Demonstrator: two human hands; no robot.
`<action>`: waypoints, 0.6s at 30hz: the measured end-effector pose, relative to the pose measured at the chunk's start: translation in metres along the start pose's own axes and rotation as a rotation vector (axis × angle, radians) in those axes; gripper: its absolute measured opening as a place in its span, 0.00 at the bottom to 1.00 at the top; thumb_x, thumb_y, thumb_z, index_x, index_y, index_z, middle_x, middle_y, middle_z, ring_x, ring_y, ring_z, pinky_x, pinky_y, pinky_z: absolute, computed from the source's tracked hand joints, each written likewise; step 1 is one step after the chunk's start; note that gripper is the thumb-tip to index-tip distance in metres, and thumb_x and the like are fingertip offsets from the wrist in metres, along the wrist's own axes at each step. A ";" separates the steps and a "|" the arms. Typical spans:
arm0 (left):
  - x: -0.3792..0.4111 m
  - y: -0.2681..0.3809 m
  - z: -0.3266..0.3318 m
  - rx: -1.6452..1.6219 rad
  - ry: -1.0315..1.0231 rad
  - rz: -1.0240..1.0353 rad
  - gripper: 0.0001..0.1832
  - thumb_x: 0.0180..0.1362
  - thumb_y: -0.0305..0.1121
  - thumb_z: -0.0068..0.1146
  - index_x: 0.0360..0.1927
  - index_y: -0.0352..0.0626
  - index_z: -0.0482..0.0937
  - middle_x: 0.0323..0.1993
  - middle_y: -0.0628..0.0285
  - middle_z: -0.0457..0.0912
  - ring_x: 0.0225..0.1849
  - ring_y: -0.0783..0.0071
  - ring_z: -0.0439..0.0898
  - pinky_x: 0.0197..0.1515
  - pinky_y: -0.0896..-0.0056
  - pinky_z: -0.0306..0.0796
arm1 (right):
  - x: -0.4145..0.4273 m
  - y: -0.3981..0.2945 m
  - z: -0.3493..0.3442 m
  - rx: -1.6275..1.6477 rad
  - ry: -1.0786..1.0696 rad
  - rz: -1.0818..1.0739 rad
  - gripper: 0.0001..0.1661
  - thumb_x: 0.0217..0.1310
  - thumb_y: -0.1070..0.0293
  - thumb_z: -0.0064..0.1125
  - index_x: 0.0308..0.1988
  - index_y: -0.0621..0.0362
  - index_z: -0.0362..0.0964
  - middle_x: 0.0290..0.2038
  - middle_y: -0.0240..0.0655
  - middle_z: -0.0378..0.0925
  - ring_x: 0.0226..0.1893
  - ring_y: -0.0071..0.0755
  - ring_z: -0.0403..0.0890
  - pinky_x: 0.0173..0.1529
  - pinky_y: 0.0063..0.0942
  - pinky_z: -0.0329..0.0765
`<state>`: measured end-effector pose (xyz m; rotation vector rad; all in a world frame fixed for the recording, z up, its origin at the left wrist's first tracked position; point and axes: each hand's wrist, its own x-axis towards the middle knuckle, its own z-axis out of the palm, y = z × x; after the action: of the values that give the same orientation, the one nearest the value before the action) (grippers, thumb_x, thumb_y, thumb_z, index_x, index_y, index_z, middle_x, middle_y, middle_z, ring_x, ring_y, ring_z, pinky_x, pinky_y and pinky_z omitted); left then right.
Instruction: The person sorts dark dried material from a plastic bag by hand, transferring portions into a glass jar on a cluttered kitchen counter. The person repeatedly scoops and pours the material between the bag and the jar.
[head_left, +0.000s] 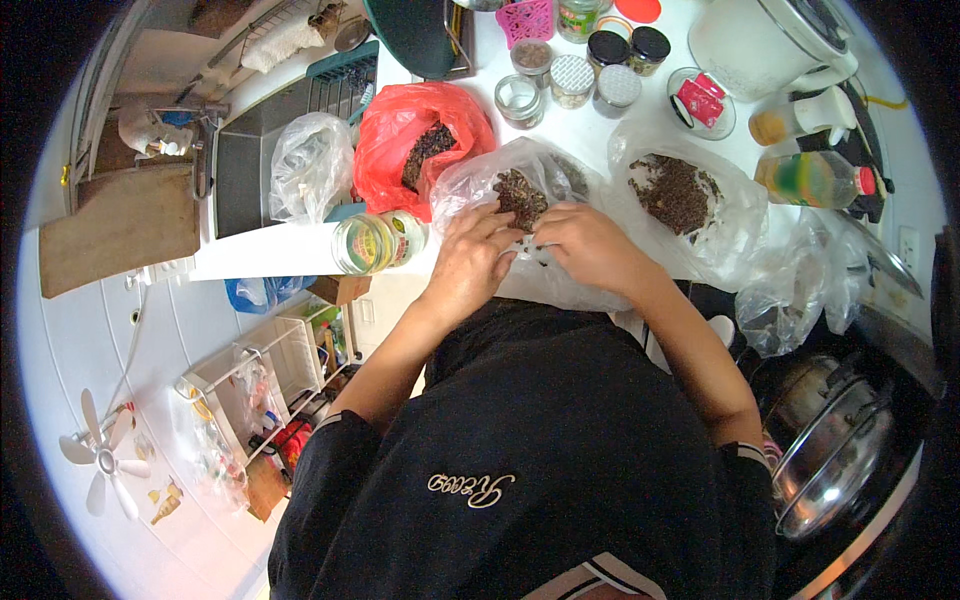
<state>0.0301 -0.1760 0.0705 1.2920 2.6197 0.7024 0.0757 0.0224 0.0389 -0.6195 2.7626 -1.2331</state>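
A clear plastic bag (480, 176) with dark dried bits (521, 196) inside lies spread before me on the white counter. My left hand (474, 251) rests at its near left edge, fingers over the bag's opening. Opposite it, my right hand (581, 244) has its fingertips bent together at the bits; whether they pinch plastic or a few bits is hidden. To the left stands a red plastic bag (469, 112) with similar dark contents. A clear bag (739, 217) holding brown dried bits (675, 193) lies on the right. Two glass jars (362, 244) are near my left hand.
Several small jars (571, 79) stand behind the bags. A glass dish (703, 105) with red packets, a spray bottle (795, 124) and an oil bottle (810, 178) are at the right. The sink (240, 172) lies left; a lidded metal pan (832, 450) is at lower right.
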 end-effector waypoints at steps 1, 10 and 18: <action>-0.003 -0.002 -0.001 -0.014 0.001 -0.057 0.17 0.43 0.25 0.61 0.41 0.42 0.79 0.45 0.51 0.76 0.51 0.50 0.71 0.54 0.56 0.64 | 0.004 0.006 0.011 -0.107 -0.110 -0.048 0.08 0.43 0.74 0.53 0.29 0.58 0.76 0.33 0.39 0.77 0.41 0.39 0.76 0.48 0.38 0.70; -0.002 -0.024 -0.006 -0.080 -0.011 -0.362 0.17 0.49 0.33 0.62 0.42 0.36 0.78 0.41 0.46 0.78 0.43 0.50 0.77 0.47 0.59 0.70 | 0.018 0.031 -0.020 -0.750 0.011 0.236 0.09 0.48 0.71 0.49 0.32 0.58 0.74 0.35 0.37 0.75 0.46 0.36 0.70 0.51 0.33 0.64; 0.004 -0.039 -0.004 0.045 -0.026 -0.306 0.16 0.47 0.29 0.61 0.42 0.38 0.78 0.40 0.49 0.79 0.44 0.50 0.76 0.49 0.57 0.68 | 0.032 0.028 -0.015 -0.514 0.028 0.105 0.13 0.46 0.75 0.50 0.35 0.64 0.73 0.36 0.41 0.73 0.43 0.42 0.72 0.48 0.37 0.69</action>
<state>-0.0018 -0.1945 0.0563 0.8723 2.7387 0.5750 0.0338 0.0374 0.0326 -0.4717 3.0983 -0.5071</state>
